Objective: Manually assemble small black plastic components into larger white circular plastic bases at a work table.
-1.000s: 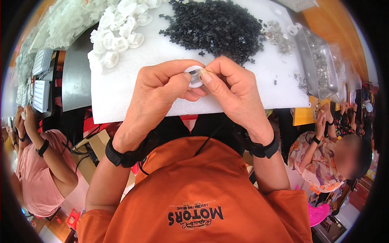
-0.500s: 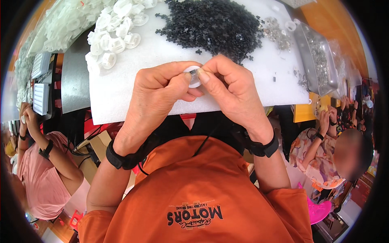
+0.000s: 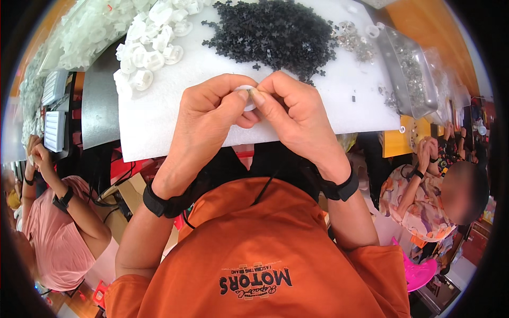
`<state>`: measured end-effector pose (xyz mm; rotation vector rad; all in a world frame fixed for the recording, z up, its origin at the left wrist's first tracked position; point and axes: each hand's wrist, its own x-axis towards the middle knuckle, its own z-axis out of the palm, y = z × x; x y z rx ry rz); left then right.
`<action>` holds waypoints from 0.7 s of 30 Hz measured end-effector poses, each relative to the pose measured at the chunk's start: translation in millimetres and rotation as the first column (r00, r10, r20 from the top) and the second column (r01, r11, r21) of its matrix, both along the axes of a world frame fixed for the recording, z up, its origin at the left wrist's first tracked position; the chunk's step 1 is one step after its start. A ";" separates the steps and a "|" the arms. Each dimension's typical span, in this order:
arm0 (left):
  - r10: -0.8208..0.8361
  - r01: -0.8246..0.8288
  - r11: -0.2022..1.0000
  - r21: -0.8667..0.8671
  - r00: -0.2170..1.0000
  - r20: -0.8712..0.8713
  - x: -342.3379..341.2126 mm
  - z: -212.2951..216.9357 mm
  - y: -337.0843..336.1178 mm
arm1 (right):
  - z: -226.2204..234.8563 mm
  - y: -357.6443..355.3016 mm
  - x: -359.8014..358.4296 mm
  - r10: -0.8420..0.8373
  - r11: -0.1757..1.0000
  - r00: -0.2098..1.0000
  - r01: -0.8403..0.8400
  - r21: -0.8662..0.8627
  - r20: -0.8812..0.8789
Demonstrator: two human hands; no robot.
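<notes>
Between my two hands, above the near part of a white foam sheet, is a small round white plastic part. My left hand pinches it by its left side, thumb on top and fingers curled below. From the other side my right hand presses its thumb and forefinger on the same part. The thumbs nearly meet and cover much of it. Beyond my hands lies a large heap of small black cross-shaped pieces. Left of that heap are several similar white round parts.
A grey metal tray of small clear or metallic pieces stands at the right, beside a loose pile of such bits. At the far left is a bag of white parts. Other people work on both sides.
Both hands stay closed on the white part and have shifted slightly left. My right thumb has come nearer the left one, covering more of the part.
</notes>
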<state>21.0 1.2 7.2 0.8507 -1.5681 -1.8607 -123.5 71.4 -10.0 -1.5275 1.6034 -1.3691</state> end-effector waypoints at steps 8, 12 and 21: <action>0.035 -0.034 0.998 0.057 0.999 -0.025 0.3 -2.7 2.3 | 6.1 1.9 3.5 0.003 0.999 0.998 0.000 0.052 -0.057; 0.055 -0.054 0.998 0.045 0.998 -0.040 -0.6 -1.3 3.4 | 6.1 1.8 5.0 0.004 1.000 0.995 -0.001 0.030 -0.095; 0.112 -0.108 0.992 0.067 0.992 -0.054 -1.0 -5.9 5.0 | 8.9 2.1 8.8 0.001 1.000 0.990 0.001 0.021 -0.138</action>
